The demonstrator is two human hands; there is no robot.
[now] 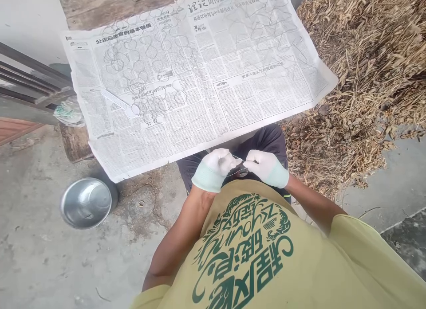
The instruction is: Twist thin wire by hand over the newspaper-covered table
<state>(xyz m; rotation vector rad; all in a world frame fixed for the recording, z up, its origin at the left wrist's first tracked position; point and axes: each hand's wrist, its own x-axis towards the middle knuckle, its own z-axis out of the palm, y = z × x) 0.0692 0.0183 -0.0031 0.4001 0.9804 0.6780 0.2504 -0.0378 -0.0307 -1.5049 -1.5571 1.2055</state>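
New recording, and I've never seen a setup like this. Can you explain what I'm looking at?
There is no machine here: a person works with their own gloved hands. The single picture comes from a head-worn camera looking down, so the shirt fills the bottom. Newspaper covers much of a wooden surface, with many bent wire loops and a white long-handled item on it. Near the lap, the left hand and right hand hold thin wire between them.
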